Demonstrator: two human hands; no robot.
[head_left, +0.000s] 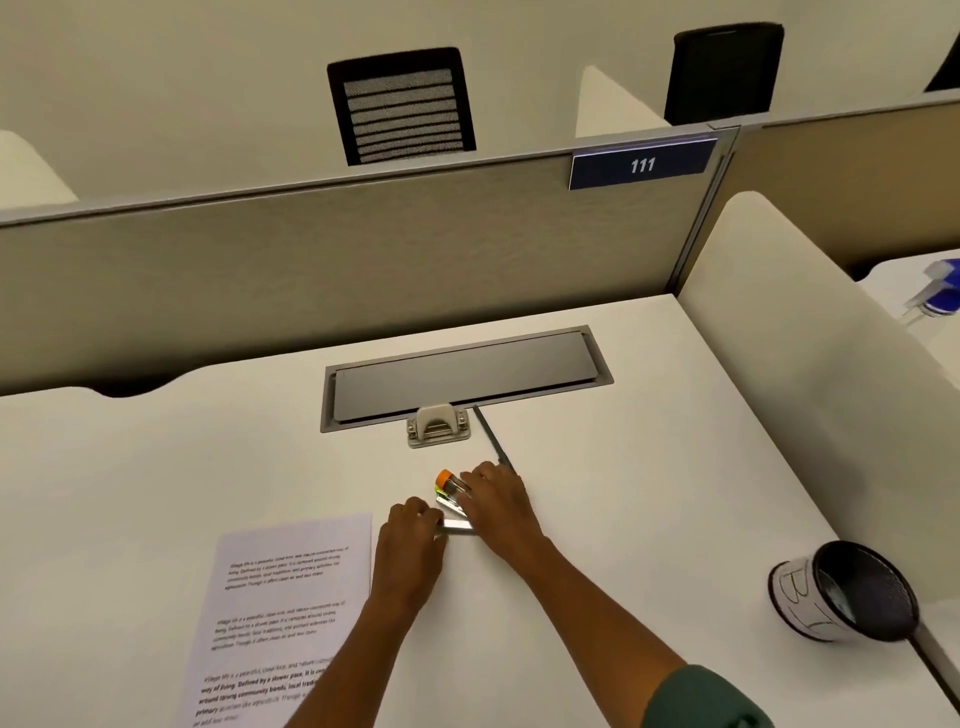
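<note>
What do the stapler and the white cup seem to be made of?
The stapler looks like shiny bare metal, by its bright glints, with an orange end, probably plastic. The cup seems matte white paper or ceramic; I cannot tell which.

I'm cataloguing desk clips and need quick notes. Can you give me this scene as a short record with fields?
Setting: white desk behind a partition with a sign reading 111
Work in hand: stapler with an orange end, apparently opened out
Hands: left hand grips the stapler's metal strip; right hand grips its upper part
Beyond the stapler: hole punch, pen, closed cable hatch
Left of hands: printed paper
Right edge: cup with a black strainer across its rim
</note>
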